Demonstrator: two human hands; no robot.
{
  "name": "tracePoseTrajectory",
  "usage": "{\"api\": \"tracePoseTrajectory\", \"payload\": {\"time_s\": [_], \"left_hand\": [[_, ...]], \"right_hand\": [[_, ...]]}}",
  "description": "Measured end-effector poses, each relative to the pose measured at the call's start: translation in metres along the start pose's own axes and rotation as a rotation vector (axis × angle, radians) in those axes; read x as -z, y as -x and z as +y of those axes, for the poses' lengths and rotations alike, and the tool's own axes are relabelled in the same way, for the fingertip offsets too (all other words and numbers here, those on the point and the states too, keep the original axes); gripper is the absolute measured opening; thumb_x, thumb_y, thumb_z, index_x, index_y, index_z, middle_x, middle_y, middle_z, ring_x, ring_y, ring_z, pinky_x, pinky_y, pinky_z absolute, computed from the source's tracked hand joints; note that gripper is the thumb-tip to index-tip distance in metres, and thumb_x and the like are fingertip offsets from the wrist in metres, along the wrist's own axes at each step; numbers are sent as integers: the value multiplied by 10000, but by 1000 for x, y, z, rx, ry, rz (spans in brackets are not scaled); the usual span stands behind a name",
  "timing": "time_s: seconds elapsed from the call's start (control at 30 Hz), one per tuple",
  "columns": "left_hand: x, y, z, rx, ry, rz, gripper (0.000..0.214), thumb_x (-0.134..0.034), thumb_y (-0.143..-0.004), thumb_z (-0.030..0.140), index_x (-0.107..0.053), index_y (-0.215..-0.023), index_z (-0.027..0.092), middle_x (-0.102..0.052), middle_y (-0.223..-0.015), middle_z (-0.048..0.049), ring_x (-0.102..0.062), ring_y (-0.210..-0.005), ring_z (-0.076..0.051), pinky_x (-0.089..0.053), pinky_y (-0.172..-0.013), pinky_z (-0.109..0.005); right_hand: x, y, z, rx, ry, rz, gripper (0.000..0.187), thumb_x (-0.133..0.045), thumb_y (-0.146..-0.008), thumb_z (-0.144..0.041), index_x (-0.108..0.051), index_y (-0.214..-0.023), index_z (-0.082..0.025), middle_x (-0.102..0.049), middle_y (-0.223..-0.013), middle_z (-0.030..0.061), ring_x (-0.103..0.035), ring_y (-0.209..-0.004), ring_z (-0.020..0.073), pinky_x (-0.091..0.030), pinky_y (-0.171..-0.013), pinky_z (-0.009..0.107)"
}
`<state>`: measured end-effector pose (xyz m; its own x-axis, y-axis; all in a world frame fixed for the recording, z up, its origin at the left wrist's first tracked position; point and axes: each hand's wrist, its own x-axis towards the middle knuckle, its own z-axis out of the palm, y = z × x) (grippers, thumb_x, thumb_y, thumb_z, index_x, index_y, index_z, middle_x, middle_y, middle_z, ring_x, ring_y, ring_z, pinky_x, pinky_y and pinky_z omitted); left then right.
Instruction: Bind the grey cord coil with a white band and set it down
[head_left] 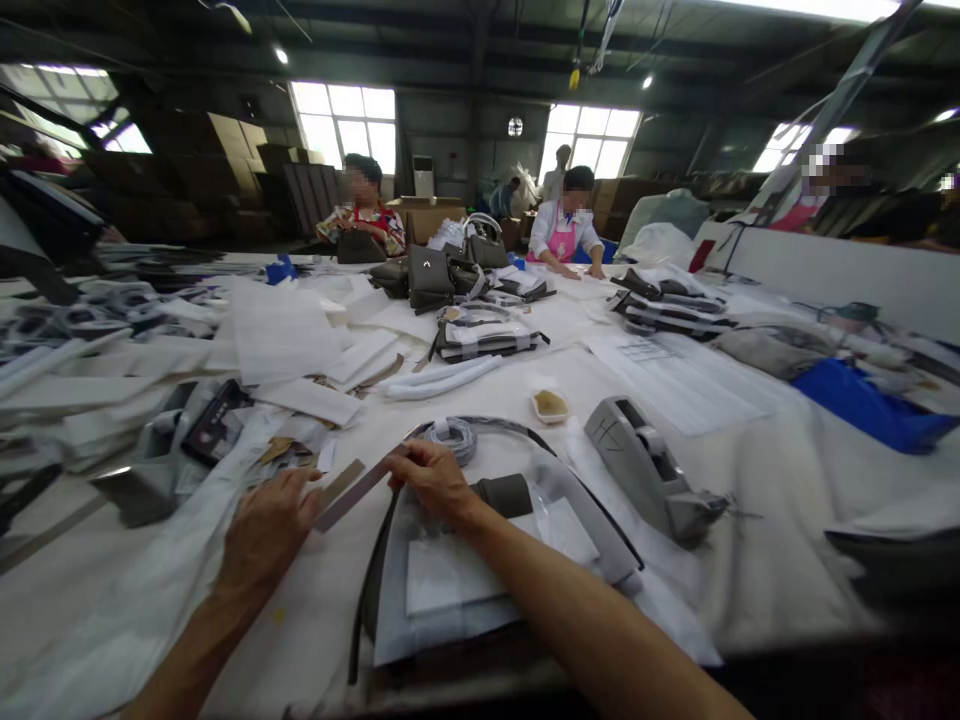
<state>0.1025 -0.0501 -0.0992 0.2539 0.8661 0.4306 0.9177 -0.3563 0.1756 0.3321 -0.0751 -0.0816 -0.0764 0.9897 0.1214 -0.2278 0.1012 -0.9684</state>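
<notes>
A flat grey-brown strip (pixel 352 502) is stretched at a slant between my hands. My right hand (pixel 431 480) pinches its upper end, above the bag's edge. My left hand (pixel 274 520) is closed at the lower end, its fingertips partly hidden. A shorter brownish piece (pixel 343 481) shows alongside the strip, by my left fingertips. In front of me lies a dark handbag (pixel 367 590) covered with white wrapping (pixel 465 575), its dark strap arching over the far side. A coil of clear tubing (pixel 455 438) lies just beyond my right hand.
A grey tape dispenser (pixel 649 465) stands to the right, another (pixel 150 465) to the left. A small dish (pixel 550 405) holds something yellowish. White sheets (pixel 277 335) cover the left side. Wrapped bags (pixel 487 335) and finished handbags (pixel 431 278) stand farther back. Two co-workers (pixel 566 235) (pixel 367 215) work across the table.
</notes>
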Motion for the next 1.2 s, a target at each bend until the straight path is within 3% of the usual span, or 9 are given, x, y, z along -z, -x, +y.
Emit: {"api": "tracePoseTrajectory", "payload": {"time_s": [0.07, 0.13, 0.33, 0.43, 0.53, 0.67, 0.83, 0.93, 1.2], "left_hand": [[1, -3, 4, -33, 35, 73, 388, -365, -895, 384, -648, -1040, 160, -696, -1105, -140, -649, -994, -319, -454, -869, -427], [7, -6, 13, -19, 187, 51, 415, -355, -912, 435, -651, -1046, 177, -699, -1108, -129, -645, -1025, -299, -460, -897, -411], [36, -11, 52, 169, 722, -474, 481, -419, -892, 572, -689, -937, 176, -717, -876, -64, -656, -825, -226, -482, -750, -306], [40, -7, 59, 248, 1021, -609, 499, -487, -877, 603, -673, -957, 146, -698, -809, -55, -637, -763, -192, -474, -719, -280], [36, -1, 59, 280, 1229, -665, 496, -590, -840, 597, -667, -1007, 136, -683, -822, -50, -635, -769, -176, -475, -742, -278], [28, 4, 58, 349, 1292, -640, 472, -687, -794, 564, -674, -988, 134, -667, -815, -38, -630, -707, -141, -466, -690, -244], [24, 4, 61, 342, 1404, -640, 552, -551, -862, 635, -676, -890, 99, -639, -767, -57, -593, -606, -117, -441, -578, -225], [23, 3, 63, 334, 1436, -646, 519, -621, -826, 614, -673, -885, 101, -618, -737, -40, -565, -578, -102, -441, -561, -219], [16, 4, 74, 304, 1276, -397, 430, -706, -787, 528, -697, -941, 126, -640, -773, -24, -564, -635, -106, -471, -639, -235]], "right_hand": [[2, 0, 1, 22, 20, 7, 314, -705, -729, -493, -640, -700, -188, -606, -593, -32, -528, -556, 104, -419, -612, 254], [2, -1, 2, 30, 33, -14, 304, -708, -730, -486, -639, -698, -192, -603, -594, -33, -525, -557, 106, -416, -600, 253], [4, 3, -5, 50, -25, -56, 302, -746, -720, -478, -659, -708, -189, -603, -620, -21, -531, -587, 124, -438, -627, 274], [7, 3, -9, 47, -76, -36, 301, -759, -721, -481, -679, -758, -193, -621, -660, -16, -545, -613, 133, -456, -638, 283], [9, 5, -11, 44, -69, -40, 295, -768, -727, -473, -683, -767, -194, -632, -688, -11, -551, -625, 131, -451, -635, 278], [6, 9, -14, 18, -40, -107, 328, -736, -754, -508, -669, -761, -187, -629, -671, 1, -572, -647, 154, -449, -648, 298], [7, 9, -15, -2, -56, -113, 341, -748, -734, -518, -656, -745, -190, -606, -663, -11, -566, -656, 153, -458, -669, 305], [8, 9, -14, -6, -71, -123, 322, -745, -749, -498, -654, -752, -188, -607, -669, -13, -565, -659, 146, -452, -672, 300], [8, 6, -6, -38, 91, -97, 454, -805, -662, -533, -651, -905, -181, -617, -709, -13, -557, -652, 140, -449, -644, 289]]}}
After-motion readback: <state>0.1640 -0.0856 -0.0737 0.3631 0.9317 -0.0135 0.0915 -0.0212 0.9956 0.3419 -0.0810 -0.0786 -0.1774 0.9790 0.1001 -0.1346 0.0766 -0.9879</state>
